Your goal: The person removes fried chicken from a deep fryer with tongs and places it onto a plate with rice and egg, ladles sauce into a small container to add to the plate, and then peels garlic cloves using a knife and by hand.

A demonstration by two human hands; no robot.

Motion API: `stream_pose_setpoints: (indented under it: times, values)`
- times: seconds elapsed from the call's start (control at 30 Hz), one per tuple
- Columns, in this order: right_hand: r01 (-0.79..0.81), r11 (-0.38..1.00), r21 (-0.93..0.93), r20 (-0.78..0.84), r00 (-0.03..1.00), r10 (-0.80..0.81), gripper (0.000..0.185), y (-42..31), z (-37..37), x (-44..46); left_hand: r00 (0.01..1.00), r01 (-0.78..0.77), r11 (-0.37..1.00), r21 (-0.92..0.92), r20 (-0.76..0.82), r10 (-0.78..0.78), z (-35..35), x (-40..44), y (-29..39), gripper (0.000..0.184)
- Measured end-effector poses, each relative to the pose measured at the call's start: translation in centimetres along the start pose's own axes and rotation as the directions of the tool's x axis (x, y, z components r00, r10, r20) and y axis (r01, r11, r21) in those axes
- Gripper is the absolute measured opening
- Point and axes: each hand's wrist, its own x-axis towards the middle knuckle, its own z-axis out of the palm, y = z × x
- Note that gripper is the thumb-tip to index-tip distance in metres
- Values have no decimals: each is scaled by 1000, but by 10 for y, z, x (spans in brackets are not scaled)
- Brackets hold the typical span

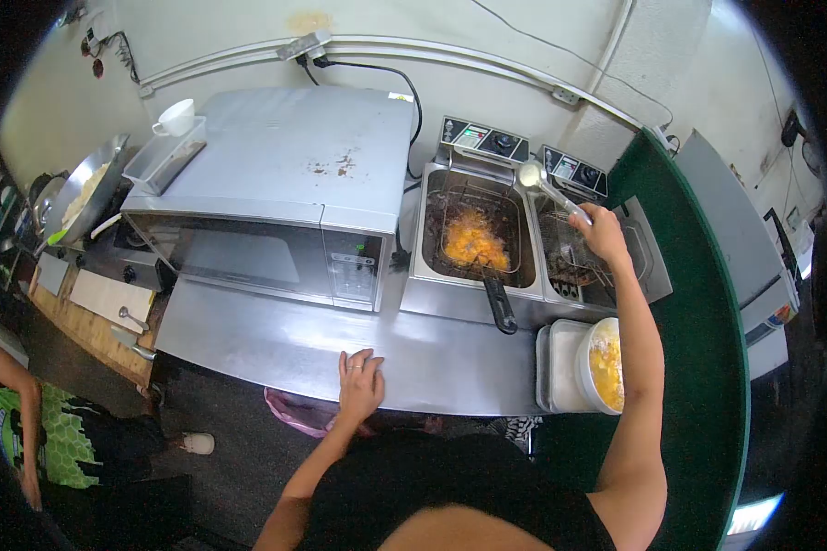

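My right hand point(601, 231) is closed round the handle of a ladle point(549, 187), its pale round end raised over the divide between the two basins of a deep fryer point(416, 248). In the left basin, orange food point(476, 241) bubbles in oil inside a wire basket with a black handle point(499, 306). Another wire basket point(570, 253) sits in the right basin, partly hidden by my arm. My left hand point(362, 386) lies on the steel counter point(459, 367) near its front edge, fingers slightly bent and holding nothing.
A white bowl of yellow and white food point(606, 367) stands by a clear plastic container point(560, 367) under my right forearm. Left of the fryer is a large microwave point(285, 165) with a plastic tub point(165, 161) and cup point(176, 118). Another person point(46, 422) stands at lower left.
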Motion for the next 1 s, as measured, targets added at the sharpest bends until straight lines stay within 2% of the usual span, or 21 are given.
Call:
stream_pose_setpoints:
  times: [0.03, 0.13, 0.23, 0.33, 0.43, 0.47, 0.57, 0.67, 0.77, 0.8, 0.93, 1.0]
  values:
    - [-3, 1000, 16, -13, 1000, 3, 36, -1, 1, -2, 1000, -2, 1000, -2, -3, 2, 1, 0, -1, 28]
    - [42, 999, 7, -193, 980, -40, 36, 5, 8, -9, 1000, -4, 1000, -5, -11, 4, 2, -2, -2, 29]
    - [-11, 947, -322, -62, 998, -10, 40, 3, 1, -21, 1000, -3, 1000, 1, -9, 3, -1, -1, 1, 29]
    - [-24, 987, -157, -96, 995, 9, 41, 11, 14, -22, 1000, -4, 1000, 7, -9, 4, 1, 0, -1, 28]
    - [-3, 992, -122, 132, 991, 20, 43, 5, 24, -5, 1000, -2, 1000, 6, 2, 2, 2, -3, -1, 27]
    - [36, 996, -77, 126, 992, -26, 46, 6, 33, 1, 1000, -7, 1000, 9, 2, 7, 2, -3, -2, 27]
    - [-45, 985, -168, 313, 945, 96, 50, 5, 62, 35, 1000, -6, 1000, 11, 4, 6, 4, -3, -4, 27]
    - [17, 972, -235, 286, 957, 53, 52, -9, 77, 52, 1000, 5, 1000, 18, 0, -5, 2, -2, -2, 27]
    - [-62, 945, -321, 516, 825, 229, 52, -35, 71, 75, 1000, 10, 1000, 21, -4, -10, 0, -1, -1, 29]
    - [-34, 954, -299, 524, 829, 194, 52, -32, 74, 84, 1000, 14, 1000, 23, -1, -14, -1, -1, 0, 29]
    - [-63, 946, -319, 580, 776, 248, 53, -29, 85, 111, 1000, 9, 999, 39, -2, -9, 5, -3, -6, 30]
    - [-107, 953, -282, 620, 738, 266, 44, -29, 87, 121, 1000, 8, 999, 36, -5, -8, 3, -1, -4, 30]
